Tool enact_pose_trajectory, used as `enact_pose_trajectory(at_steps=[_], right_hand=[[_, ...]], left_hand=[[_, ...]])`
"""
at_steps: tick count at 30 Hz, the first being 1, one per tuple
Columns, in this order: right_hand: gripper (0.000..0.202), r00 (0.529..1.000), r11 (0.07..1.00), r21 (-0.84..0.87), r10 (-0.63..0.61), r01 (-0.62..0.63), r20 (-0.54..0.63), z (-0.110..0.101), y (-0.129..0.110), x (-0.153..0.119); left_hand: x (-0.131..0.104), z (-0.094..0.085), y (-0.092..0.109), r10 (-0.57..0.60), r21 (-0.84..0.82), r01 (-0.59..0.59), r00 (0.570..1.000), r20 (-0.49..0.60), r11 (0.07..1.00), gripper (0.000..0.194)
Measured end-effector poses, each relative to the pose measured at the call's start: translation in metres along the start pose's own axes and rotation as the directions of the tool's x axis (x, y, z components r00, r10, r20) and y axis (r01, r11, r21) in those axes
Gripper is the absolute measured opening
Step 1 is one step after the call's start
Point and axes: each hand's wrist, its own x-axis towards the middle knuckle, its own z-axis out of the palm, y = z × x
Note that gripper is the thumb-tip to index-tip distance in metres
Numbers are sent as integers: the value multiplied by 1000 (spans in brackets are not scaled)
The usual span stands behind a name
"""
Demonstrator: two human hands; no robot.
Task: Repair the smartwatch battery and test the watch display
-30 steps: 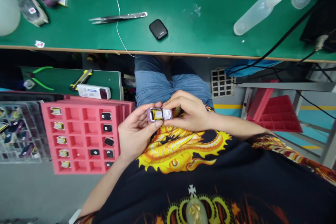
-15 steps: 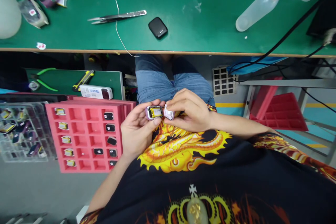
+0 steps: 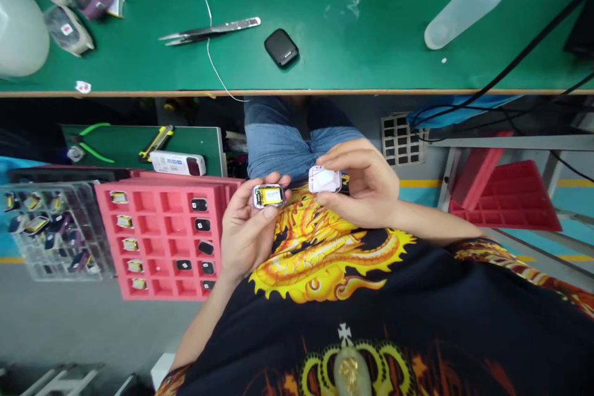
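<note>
While the two hands are being held apart in front of the patterned shirt (image 3: 297,253), a small open case (image 3: 255,197) and a pale cover (image 3: 325,180) are being gripped separately.
The open case, in which a yellow battery (image 3: 270,197) is being exposed, is being pinched by the left hand (image 3: 245,232); the pale cover is being clasped at its edges by the right hand (image 3: 371,189). Above them in the view, tweezers (image 3: 218,30), a black rounded device (image 3: 281,48) and a plastic bottle (image 3: 464,9) are being supported by the green table (image 3: 371,68). At the left, battery pieces and dark screens are being held in compartments of a red tray (image 3: 149,292).
</note>
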Motion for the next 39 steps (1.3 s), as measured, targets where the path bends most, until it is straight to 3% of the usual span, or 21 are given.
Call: enact_pose_trajectory(at_steps=[3, 7, 10, 16, 20, 25, 28, 32, 39], right_hand=[[40, 977, 941, 262, 198, -213, 81, -2, -5, 6], [39, 882, 673, 571, 367, -470, 294, -4, -9, 13], [44, 839, 527, 657, 403, -539, 365, -7, -7, 17], [51, 809, 441, 684, 398, -581, 432, -14, -3, 21], [53, 785, 374, 691, 323, -618, 528, -15, 2, 18], [51, 819, 284, 769, 157, -573, 552, -10, 14, 13], [47, 831, 180, 812, 65, -555, 553, -6, 18, 10], [39, 804, 35, 806, -55, -591, 592, 0, 18, 7], [43, 739, 4, 745, -122, -667, 662, -2, 16, 6]], left_hand=[[-1, -2, 0, 5, 23, -4, 1000, -16, 1000, 41], [-2, -2, 0, 4, 47, -3, 1000, -28, 999, 42], [-2, -2, 0, 2, 53, -1, 1000, -13, 999, 41], [-4, -3, 0, -1, 59, 2, 1000, -1, 998, 41], [-4, -3, 0, -4, 55, 5, 1000, -16, 998, 41], [-4, -2, 0, -20, 41, 19, 1000, 1, 999, 42], [-4, -2, 0, -21, 45, 20, 1000, 9, 999, 42], [-4, -2, 0, -29, 57, 30, 1000, -3, 998, 42], [-4, -1, 1, -36, 60, 37, 999, -8, 998, 42]])
